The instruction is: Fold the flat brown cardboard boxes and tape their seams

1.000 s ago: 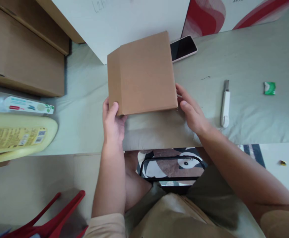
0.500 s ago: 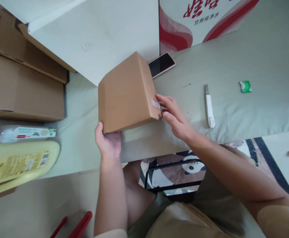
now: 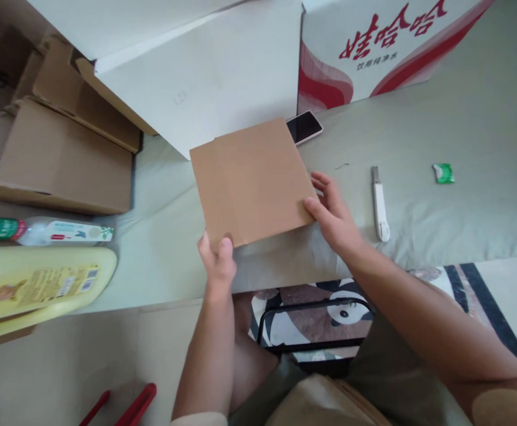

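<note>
A plain brown cardboard box (image 3: 258,183) is held over the pale green cloth, one broad face turned up toward me. My left hand (image 3: 218,260) grips its near left corner, thumb on the near edge. At the near right corner, my right hand (image 3: 332,213) has its thumb against the box and its other fingers along the right side. The undersides of the box are hidden. Just beyond its far right corner lies a phone (image 3: 305,127) with a dark screen. To the right of my right hand rests a white utility knife (image 3: 380,207), its blade end pointing away.
A white box (image 3: 205,83) and a red-and-white printed carton (image 3: 387,53) stand at the back. Brown cartons (image 3: 72,154), a bottle (image 3: 63,231) and a yellow container (image 3: 45,284) are on the left. A small green packet (image 3: 443,173) lies on the cloth (image 3: 484,219) at right.
The box has been turned so that a flat face shows and its right side no longer does. My left thumb has moved onto the near edge; my right thumb now presses the right corner.
</note>
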Available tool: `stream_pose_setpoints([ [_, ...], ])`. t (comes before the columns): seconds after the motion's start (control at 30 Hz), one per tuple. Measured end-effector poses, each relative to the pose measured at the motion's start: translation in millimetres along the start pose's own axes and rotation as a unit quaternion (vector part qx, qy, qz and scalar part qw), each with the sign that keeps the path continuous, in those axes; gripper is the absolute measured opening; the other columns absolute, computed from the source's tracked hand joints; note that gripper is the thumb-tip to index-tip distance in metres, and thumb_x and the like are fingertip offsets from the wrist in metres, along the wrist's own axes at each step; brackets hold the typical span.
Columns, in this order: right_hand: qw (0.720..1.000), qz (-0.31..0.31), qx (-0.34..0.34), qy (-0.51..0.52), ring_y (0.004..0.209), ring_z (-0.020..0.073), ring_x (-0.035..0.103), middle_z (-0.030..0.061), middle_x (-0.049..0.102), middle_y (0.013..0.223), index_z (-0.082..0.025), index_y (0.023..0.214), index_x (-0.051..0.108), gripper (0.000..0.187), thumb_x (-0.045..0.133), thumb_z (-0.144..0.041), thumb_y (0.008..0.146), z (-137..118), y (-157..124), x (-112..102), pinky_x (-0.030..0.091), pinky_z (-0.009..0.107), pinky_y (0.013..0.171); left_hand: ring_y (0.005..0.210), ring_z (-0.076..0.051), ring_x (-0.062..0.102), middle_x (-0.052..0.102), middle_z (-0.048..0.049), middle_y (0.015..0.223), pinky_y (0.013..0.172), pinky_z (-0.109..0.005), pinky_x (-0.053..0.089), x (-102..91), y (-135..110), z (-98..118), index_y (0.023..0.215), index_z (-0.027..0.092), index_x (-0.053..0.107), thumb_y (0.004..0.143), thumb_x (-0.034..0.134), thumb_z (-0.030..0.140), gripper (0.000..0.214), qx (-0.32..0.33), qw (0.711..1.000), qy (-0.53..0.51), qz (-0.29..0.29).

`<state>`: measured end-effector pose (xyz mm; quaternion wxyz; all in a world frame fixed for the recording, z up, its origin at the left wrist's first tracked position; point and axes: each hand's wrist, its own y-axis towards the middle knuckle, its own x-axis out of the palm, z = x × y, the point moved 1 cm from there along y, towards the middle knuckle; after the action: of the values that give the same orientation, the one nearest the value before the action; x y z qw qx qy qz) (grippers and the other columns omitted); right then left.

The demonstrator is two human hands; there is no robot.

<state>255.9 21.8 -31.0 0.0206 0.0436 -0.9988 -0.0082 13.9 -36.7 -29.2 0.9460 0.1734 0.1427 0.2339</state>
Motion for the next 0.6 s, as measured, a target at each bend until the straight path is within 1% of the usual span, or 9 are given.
stream_pose_setpoints([
  [0.1,0.999,0.029,-0.003,0.025,0.125,0.0308,0.065,0.0067,0.068,0.136,-0.033,0.135,0.058,0.053,0.068,-0.059,0.089,4.4,6.8,-10.2,0.050,0.055,0.111,0.078,-0.024,0.070,0.068,-0.0049,0.077,0.081,-0.041,0.056,6.1,-6.7,6.5,0.082,0.023,0.069,0.089,0.044,0.077,0.060,0.157,0.987,0.023,-0.016],
  [0.17,0.997,0.050,0.013,0.052,0.120,0.0314,0.068,0.0058,0.073,0.126,-0.032,0.124,0.067,0.045,0.069,-0.058,0.088,8.1,11.6,-18.6,0.052,0.056,0.108,0.082,-0.025,0.069,0.068,-0.0058,0.081,0.088,-0.046,0.056,7.8,-5.2,11.6,0.085,0.024,0.069,0.096,0.027,0.074,0.066,0.186,0.982,0.037,-0.008],
  [0.2,0.996,0.056,0.018,0.062,0.119,0.0316,0.068,0.0056,0.074,0.124,-0.031,0.119,0.070,0.042,0.071,-0.057,0.087,9.5,13.7,-22.3,0.053,0.055,0.107,0.087,-0.026,0.069,0.068,-0.0068,0.086,0.089,-0.046,0.056,7.1,-2.6,13.8,0.089,0.024,0.069,0.098,0.023,0.070,0.065,0.190,0.981,0.042,0.003],
  [0.23,0.996,0.060,0.019,0.068,0.118,0.0314,0.069,0.0054,0.075,0.122,-0.030,0.116,0.072,0.039,0.072,-0.055,0.086,10.3,15.5,-25.4,0.054,0.055,0.105,0.094,-0.027,0.068,0.069,-0.0078,0.093,0.092,-0.046,0.055,5.1,0.8,15.2,0.095,0.024,0.069,0.100,0.027,0.065,0.059,0.185,0.981,0.059,0.025],
  [0.3,0.995,0.063,0.015,0.078,0.116,0.0305,0.069,0.0049,0.076,0.119,-0.029,0.113,0.074,0.037,0.073,-0.053,0.085,9.9,17.1,-28.9,0.056,0.053,0.102,0.111,-0.028,0.066,0.067,-0.0102,0.109,0.101,-0.046,0.052,-2.1,9.1,14.4,0.109,0.023,0.068,0.099,0.044,0.056,0.041,0.157,0.980,0.106,0.065],
  [0.33,0.995,0.063,0.016,0.081,0.114,0.0298,0.070,0.0046,0.076,0.118,-0.030,0.113,0.075,0.037,0.073,-0.053,0.084,9.0,16.8,-29.3,0.057,0.052,0.100,0.120,-0.028,0.063,0.065,-0.0117,0.120,0.107,-0.047,0.049,-6.8,13.1,11.9,0.118,0.023,0.066,0.097,0.052,0.052,0.038,0.137,0.979,0.127,0.076],
  [0.43,0.995,0.047,0.039,0.076,0.104,0.0282,0.073,0.0042,0.078,0.115,-0.031,0.112,0.077,0.038,0.075,-0.054,0.081,5.0,12.3,-25.4,0.060,0.048,0.090,0.143,-0.031,0.049,0.056,-0.0145,0.147,0.118,-0.051,0.040,-21.1,21.5,-1.3,0.141,0.026,0.055,0.092,0.063,0.052,0.057,0.090,0.985,0.135,0.048],
  [0.53,0.998,0.005,0.049,0.043,0.098,0.0284,0.073,0.0053,0.077,0.114,-0.030,0.113,0.076,0.040,0.074,-0.055,0.082,2.2,6.9,-17.1,0.060,0.046,0.083,0.147,-0.035,0.046,0.058,-0.0132,0.149,0.122,-0.053,0.037,-30.7,22.4,-13.4,0.145,0.028,0.054,0.082,0.075,0.055,0.072,0.047,0.995,0.092,0.016],
  [0.6,0.999,-0.011,0.034,0.019,0.099,0.0291,0.072,0.0061,0.076,0.115,-0.029,0.115,0.075,0.041,0.070,-0.056,0.085,1.8,4.8,-11.8,0.059,0.047,0.083,0.142,-0.035,0.053,0.065,-0.0126,0.141,0.118,-0.052,0.042,-32.2,20.2,-16.9,0.140,0.027,0.061,0.082,0.075,0.055,0.066,0.010,0.998,0.057,-0.004],
])
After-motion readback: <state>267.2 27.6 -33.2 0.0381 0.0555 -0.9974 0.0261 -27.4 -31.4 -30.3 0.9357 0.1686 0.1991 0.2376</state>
